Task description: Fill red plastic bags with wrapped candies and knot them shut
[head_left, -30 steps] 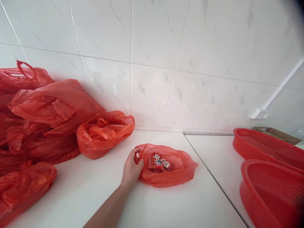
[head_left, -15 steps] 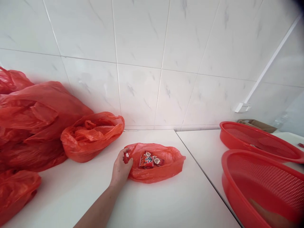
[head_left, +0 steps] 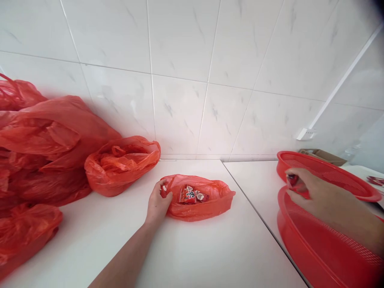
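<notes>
My left hand (head_left: 159, 202) pinches the left rim of a red plastic bag (head_left: 207, 214), which lies open on the white table. Inside the bag are small red snack packets (head_left: 188, 196) with white and black print. Over the rims of two red baskets, my right hand (head_left: 312, 190) has its fingers closed on a small red snack packet (head_left: 292, 180). That packet is partly hidden by the fingers and blurred.
One red plastic basket (head_left: 286, 224) stands at the right front, another red basket (head_left: 282, 160) behind it. Red plastic bags (head_left: 54, 140) are heaped at the left, with an opened one (head_left: 105, 176) beside them. A cardboard box (head_left: 327, 157) sits at the far right by the tiled wall.
My right hand has risen out of the near red basket, now with a small red snack packet in its fingers. The left hand keeps its pinch on the bag's rim. The view has shifted slightly.
</notes>
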A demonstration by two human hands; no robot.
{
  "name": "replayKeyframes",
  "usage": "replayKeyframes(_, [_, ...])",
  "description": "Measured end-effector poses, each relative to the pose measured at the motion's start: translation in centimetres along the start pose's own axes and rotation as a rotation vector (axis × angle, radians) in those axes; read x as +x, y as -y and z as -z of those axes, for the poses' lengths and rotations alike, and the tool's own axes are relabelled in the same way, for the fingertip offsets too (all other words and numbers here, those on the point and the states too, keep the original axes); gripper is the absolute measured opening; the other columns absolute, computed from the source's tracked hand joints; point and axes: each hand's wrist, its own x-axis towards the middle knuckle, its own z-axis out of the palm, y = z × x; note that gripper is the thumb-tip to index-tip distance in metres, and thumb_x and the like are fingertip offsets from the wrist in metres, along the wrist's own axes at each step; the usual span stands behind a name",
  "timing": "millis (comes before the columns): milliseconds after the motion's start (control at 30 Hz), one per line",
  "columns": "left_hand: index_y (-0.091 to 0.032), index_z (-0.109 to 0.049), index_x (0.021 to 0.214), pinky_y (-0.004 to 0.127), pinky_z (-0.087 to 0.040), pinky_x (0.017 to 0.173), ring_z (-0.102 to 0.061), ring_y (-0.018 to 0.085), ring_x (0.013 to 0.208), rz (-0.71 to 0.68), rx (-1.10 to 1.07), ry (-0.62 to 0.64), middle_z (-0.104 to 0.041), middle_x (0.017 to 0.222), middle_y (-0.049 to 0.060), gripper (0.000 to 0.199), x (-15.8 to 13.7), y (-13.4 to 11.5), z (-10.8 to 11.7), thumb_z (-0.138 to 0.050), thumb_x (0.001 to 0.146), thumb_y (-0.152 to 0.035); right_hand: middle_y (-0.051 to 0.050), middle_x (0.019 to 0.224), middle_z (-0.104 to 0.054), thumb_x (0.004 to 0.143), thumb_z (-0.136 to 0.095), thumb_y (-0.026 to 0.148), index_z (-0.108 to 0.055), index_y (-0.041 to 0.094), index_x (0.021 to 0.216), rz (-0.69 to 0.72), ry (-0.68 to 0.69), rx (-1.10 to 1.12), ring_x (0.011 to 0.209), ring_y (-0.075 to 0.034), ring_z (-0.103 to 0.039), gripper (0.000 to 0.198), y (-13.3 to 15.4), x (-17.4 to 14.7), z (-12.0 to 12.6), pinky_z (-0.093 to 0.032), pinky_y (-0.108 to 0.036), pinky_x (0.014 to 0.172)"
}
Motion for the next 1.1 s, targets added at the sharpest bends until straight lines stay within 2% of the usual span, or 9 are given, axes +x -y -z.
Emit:
replayKeyframes(100, [-0.023, -0.052, 0.119, 0.031, -0.046, 0.08, -0.056, 0.016, 0.078, 0.004, -0.018, 0.004, -0.062, 0.105, 0.002, 0.047, 0.0, 0.0, 0.0, -0.056, 0.073, -0.024, 0.002, 0.1, -0.064, 0.081, -0.047, 0.031, -0.046, 0.036, 0.117, 0.179, 0.122, 0.116, 0.083, -0.018, -0.064, 0.037, 6.6, 0.7, 1.6, -0.043, -0.025, 0.057])
replayKeyframes(167, [-0.023, -0.052, 0.119, 0.031, -0.046, 0.081, -0.057, 0.016, 0.08, 0.003, -0.03, 0.004, -0.062, 0.107, 0.003, 0.047, 0.0, 0.1, 0.1, -0.057, 0.072, -0.023, 0.001, 0.098, -0.064, 0.081, -0.045, 0.025, -0.047, 0.033, 0.12, 0.331, 0.262, 0.19, 0.074, -0.016, -0.062, 0.04, 11.4, 1.0, 1.3, -0.039, -0.024, 0.058])
replayKeyframes(333, [-0.021, -0.052, 0.119, 0.033, -0.045, 0.087, -0.058, 0.018, 0.09, -0.006, -0.072, -0.011, -0.061, 0.114, 0.005, 0.047, -0.1, 0.4, 0.4, -0.057, 0.072, -0.019, 0.0, 0.091, -0.063, 0.078, -0.054, 0.024, -0.047, 0.034, 0.125, 0.561, 0.491, 0.239, 0.07, -0.015, -0.057, 0.049, 18.6, 2.5, -3.8, -0.031, -0.022, 0.056])
replayKeyframes(433, [-0.021, -0.053, 0.119, 0.033, -0.046, 0.087, -0.059, 0.019, 0.093, -0.014, -0.102, -0.007, -0.063, 0.112, 0.006, 0.047, 0.0, 0.7, 0.4, -0.057, 0.072, -0.017, 0.001, 0.084, -0.062, 0.079, -0.055, 0.027, -0.049, 0.035, 0.123, 0.492, 0.573, 0.22, 0.068, -0.015, -0.055, 0.045, 18.9, 4.3, -7.0, -0.03, -0.022, 0.055])
replayKeyframes(567, [-0.023, -0.054, 0.119, 0.033, -0.046, 0.085, -0.06, 0.018, 0.09, -0.02, -0.12, 0.007, -0.064, 0.107, 0.005, 0.047, 0.2, 1.1, 0.3, -0.056, 0.073, -0.016, 0.0, 0.075, -0.061, 0.079, -0.048, 0.017, -0.063, 0.025, 0.09, 0.399, 0.613, 0.152, 0.063, -0.014, -0.054, 0.02, 16.9, 5.9, -9.5, -0.031, -0.023, 0.056])
replayKeyframes(767, [-0.023, -0.055, 0.116, 0.032, -0.046, 0.084, -0.06, 0.017, 0.086, -0.054, -0.101, 0.036, -0.065, 0.104, 0.004, 0.045, 0.2, 1.3, 0.2, -0.053, 0.072, -0.012, -0.005, 0.077, -0.061, 0.053, -0.06, -0.003, -0.062, 0.017, 0.065, 0.342, 0.607, 0.099, 0.066, -0.019, -0.058, 0.024, 14.4, 4.6, -12.5, -0.034, -0.028, 0.061])
replayKeyframes(867, [-0.024, -0.057, 0.115, 0.032, -0.045, 0.088, -0.06, 0.018, 0.093, -0.08, -0.075, 0.036, -0.065, 0.106, 0.003, 0.046, 0.3, 1.5, -0.1, -0.053, 0.072, -0.01, -0.007, 0.07, -0.061, 0.05, -0.06, -0.005, -0.056, 0.015, 0.054, 0.296, 0.561, 0.181, 0.069, -0.022, -0.06, 0.021, 14.2, 4.4, -13.9, -0.037, -0.03, 0.065])
replayKeyframes(1000, [-0.024, -0.053, 0.121, 0.034, -0.043, 0.094, -0.058, 0.02, 0.103, -0.081, -0.043, 0.009, -0.062, 0.117, 0.006, 0.049, 0.6, 1.7, -0.4, -0.053, 0.074, -0.012, -0.003, 0.058, -0.059, 0.057, -0.063, 0.003, -0.054, 0.016, 0.048, 0.203, 0.47, 0.427, 0.063, -0.018, -0.059, 0.018, 14.5, 6.2, -13.5, -0.041, -0.03, 0.064])
replayKeyframes(1100, [-0.022, -0.049, 0.126, 0.034, -0.041, 0.096, -0.056, 0.021, 0.108, -0.064, -0.035, -0.011, -0.059, 0.124, 0.008, 0.052, 0.6, 1.6, -0.5, -0.053, 0.075, -0.012, -0.002, 0.071, -0.067, 0.065, -0.062, 0.014, -0.066, 0.019, 0.063, 0.109, 0.281, 0.695, 0.071, -0.017, -0.061, 0.007, 14.7, 8.2, -11.7, -0.044, -0.028, 0.069])
